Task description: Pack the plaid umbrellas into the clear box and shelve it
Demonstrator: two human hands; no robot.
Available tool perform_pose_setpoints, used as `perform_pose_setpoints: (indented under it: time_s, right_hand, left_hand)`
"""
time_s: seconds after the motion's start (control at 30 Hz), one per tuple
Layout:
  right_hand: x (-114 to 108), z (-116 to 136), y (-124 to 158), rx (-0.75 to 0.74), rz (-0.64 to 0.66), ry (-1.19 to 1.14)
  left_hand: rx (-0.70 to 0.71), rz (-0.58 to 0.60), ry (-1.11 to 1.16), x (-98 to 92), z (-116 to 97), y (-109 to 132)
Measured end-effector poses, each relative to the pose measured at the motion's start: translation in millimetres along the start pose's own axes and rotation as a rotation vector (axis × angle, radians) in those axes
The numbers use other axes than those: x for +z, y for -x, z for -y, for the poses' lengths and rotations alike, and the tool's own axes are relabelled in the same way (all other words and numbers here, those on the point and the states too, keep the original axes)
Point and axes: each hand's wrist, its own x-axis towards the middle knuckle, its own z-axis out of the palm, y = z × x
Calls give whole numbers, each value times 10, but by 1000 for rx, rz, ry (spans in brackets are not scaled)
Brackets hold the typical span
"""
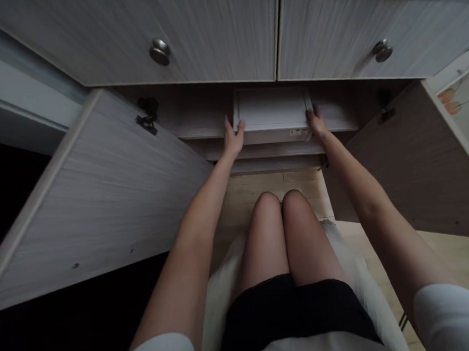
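Note:
A white lidded box (272,109) with a small label on its front right corner sits on a shelf (203,125) inside the cabinet, its front near the shelf edge. My left hand (234,137) holds the box's left side, thumb on the top edge. On the opposite side, my right hand (317,123) grips the right edge of the box, its fingers partly hidden against the side. The box lies level between both hands.
Two cabinet doors stand swung outward, one at the left (100,189) and one at the right (420,159). Above are two drawer fronts (218,39) with round metal knobs. My knees are below, over a wooden floor (236,196).

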Motion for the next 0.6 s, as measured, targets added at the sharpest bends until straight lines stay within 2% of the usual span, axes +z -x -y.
perform_pose_setpoints:
  time_s: [0.07, 0.13, 0.2, 0.27, 0.37, 0.6]
  right_hand:
    - [-80, 83, 218, -102, -54, 177]
    - [-140, 171, 479, -292, -35, 369]
    - [-154, 253, 687, -438, 36, 498]
    - [-127, 312, 772, -475, 84, 546]
    - [-57, 347, 669, -438, 82, 538]
    - [33, 398, 175, -371, 67, 557]
  left_hand:
    - [133, 16, -113, -63, -112, 148]
    - [251, 101, -215, -97, -230, 310]
    - [298, 200, -272, -83, -323, 423]
    - [300, 242, -292, -30, -371, 449]
    - [289, 224, -312, 65, -373, 335]
    - [268, 237, -391, 172, -364, -145]
